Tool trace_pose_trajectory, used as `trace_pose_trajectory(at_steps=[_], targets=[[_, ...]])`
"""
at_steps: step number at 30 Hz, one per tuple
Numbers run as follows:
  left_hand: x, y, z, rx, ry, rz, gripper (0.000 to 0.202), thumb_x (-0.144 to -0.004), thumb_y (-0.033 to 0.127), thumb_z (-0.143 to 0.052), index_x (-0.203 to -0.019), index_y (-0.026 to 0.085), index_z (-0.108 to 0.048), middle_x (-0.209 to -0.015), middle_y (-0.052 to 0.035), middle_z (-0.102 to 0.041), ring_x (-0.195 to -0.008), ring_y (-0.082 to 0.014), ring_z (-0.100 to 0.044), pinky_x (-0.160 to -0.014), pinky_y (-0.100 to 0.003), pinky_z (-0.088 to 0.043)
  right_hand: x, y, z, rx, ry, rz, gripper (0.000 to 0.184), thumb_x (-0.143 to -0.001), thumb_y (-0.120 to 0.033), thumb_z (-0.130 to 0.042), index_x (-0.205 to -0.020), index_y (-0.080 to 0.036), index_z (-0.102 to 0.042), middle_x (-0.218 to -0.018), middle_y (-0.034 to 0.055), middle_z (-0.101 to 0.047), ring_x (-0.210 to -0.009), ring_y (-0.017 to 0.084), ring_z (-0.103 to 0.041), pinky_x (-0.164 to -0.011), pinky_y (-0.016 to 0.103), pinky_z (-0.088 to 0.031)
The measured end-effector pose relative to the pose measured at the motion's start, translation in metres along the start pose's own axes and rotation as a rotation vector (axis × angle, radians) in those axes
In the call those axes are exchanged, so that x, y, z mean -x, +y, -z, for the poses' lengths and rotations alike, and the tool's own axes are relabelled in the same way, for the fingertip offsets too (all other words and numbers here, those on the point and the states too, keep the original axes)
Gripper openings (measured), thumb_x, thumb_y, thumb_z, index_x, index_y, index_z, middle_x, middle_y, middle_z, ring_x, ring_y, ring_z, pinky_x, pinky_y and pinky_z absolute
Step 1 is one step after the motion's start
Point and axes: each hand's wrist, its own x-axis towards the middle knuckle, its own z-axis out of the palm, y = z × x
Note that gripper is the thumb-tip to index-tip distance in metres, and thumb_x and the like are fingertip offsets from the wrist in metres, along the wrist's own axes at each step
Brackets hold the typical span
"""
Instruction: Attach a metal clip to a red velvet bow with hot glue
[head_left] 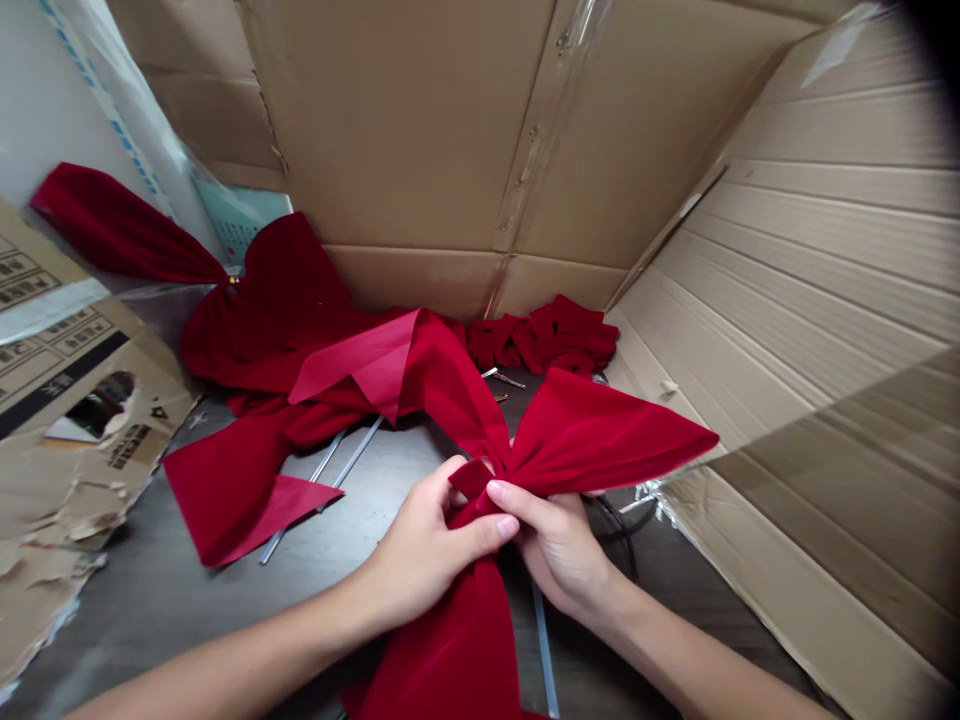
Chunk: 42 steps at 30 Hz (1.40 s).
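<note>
A red velvet bow (600,430) is held at its gathered middle between my two hands, low in the centre of the view. My left hand (435,540) is closed on the left side of the knot, thumb across the fabric. From the right, my right hand (559,535) pinches the same middle, where a short red strip (470,480) folds over. One loop spreads to the right, another part hangs down toward me, and a tail (450,390) runs up and left. The fingers behind the fabric are hidden.
More red bows (277,290) pile up at the left back. A heap of small red strips (555,335) lies at the back. Thin metal rods (349,460) rest on the dark table (225,640). Cardboard walls (405,130) enclose the back and right; a torn box (82,400) stands left.
</note>
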Motion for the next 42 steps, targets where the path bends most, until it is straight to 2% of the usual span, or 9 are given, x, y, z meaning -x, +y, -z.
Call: trace_pose_trajectory(at_steps=[4,10,19,24,30,33,37,42], targets=[[-0.0005,0.0005,0.0006,0.003,-0.013,-0.034,0.009,-0.083,0.023,-0.066,-0.088,0.016,-0.061,-0.078,0.0007,-0.067,-0.072,-0.0118,-0.06,-0.069,-0.022,-0.047,-0.0004,-0.0028,0.0002,0.001,-0.011,-0.054,0.017,-0.062,-0.026,-0.079,-0.062,-0.016,-0.066,-0.058,-0.0022,-0.059,-0.052,0.01,-0.047,-0.048,0.024,-0.035],[-0.0001,0.0008,0.0012,0.016,-0.023,-0.043,0.011,-0.086,0.023,-0.062,-0.094,0.016,-0.066,-0.082,-0.002,-0.071,-0.076,-0.0139,-0.063,-0.073,-0.024,-0.048,-0.0034,-0.0061,0.004,-0.043,-0.04,-0.118,0.02,-0.059,-0.025,-0.079,-0.052,-0.016,-0.062,-0.051,-0.0035,-0.051,-0.051,0.009,-0.038,-0.05,0.025,-0.031],[-0.0039,0.0043,0.0068,-0.027,0.04,0.063,0.02,-0.078,0.031,-0.069,-0.082,0.012,-0.066,-0.071,-0.0034,-0.068,-0.068,-0.0153,-0.06,-0.064,-0.024,-0.044,-0.0048,-0.0049,0.0043,-0.101,0.011,-0.186,0.014,-0.055,-0.024,-0.08,-0.057,-0.015,-0.069,-0.055,-0.0011,-0.057,-0.054,0.01,-0.041,-0.05,0.025,-0.027],[-0.0034,0.0054,0.0064,-0.061,0.07,0.06,0.018,-0.076,0.028,-0.069,-0.076,0.011,-0.065,-0.069,-0.0037,-0.068,-0.063,-0.013,-0.056,-0.06,-0.023,-0.041,-0.0045,-0.005,0.0038,-0.095,-0.007,-0.171,0.016,-0.055,-0.023,-0.08,-0.054,-0.015,-0.067,-0.054,-0.002,-0.054,-0.054,0.009,-0.039,-0.049,0.024,-0.025],[-0.0036,0.0069,0.0046,0.045,0.126,0.046,0.025,-0.072,0.02,-0.072,-0.062,0.016,-0.049,-0.054,0.0049,-0.06,-0.051,-0.0073,-0.05,-0.051,-0.018,-0.036,-0.0043,-0.0019,0.0009,-0.056,0.031,-0.055,0.022,-0.057,-0.021,-0.077,-0.053,-0.017,-0.056,-0.052,-0.0048,-0.047,-0.051,0.008,-0.033,-0.046,0.024,-0.019],[-0.0042,0.0066,0.0041,0.057,0.112,0.066,0.02,-0.072,0.02,-0.072,-0.067,0.015,-0.053,-0.058,0.0029,-0.065,-0.053,-0.0086,-0.056,-0.052,-0.018,-0.038,-0.0041,0.0002,0.0003,-0.04,0.044,-0.014,0.022,-0.058,-0.021,-0.076,-0.055,-0.017,-0.055,-0.051,-0.0056,-0.045,-0.049,0.007,-0.033,-0.045,0.023,-0.018],[-0.0038,0.0057,0.0029,0.046,0.106,0.067,0.017,-0.074,0.022,-0.073,-0.083,0.014,-0.061,-0.065,-0.0002,-0.071,-0.059,-0.0117,-0.063,-0.057,-0.02,-0.044,-0.0028,0.001,-0.0008,-0.037,0.026,0.01,0.019,-0.059,-0.021,-0.076,-0.059,-0.017,-0.057,-0.053,-0.0047,-0.048,-0.049,0.007,-0.036,-0.044,0.022,-0.021],[-0.0031,0.0046,0.0015,0.092,0.045,0.029,0.016,-0.076,0.023,-0.073,-0.081,0.016,-0.059,-0.067,0.0001,-0.072,-0.064,-0.0129,-0.066,-0.062,-0.022,-0.048,-0.0011,0.0015,-0.0028,-0.016,0.019,0.031,0.015,-0.062,-0.023,-0.075,-0.07,-0.019,-0.063,-0.059,-0.0038,-0.053,-0.049,0.008,-0.036,-0.044,0.022,-0.027]])
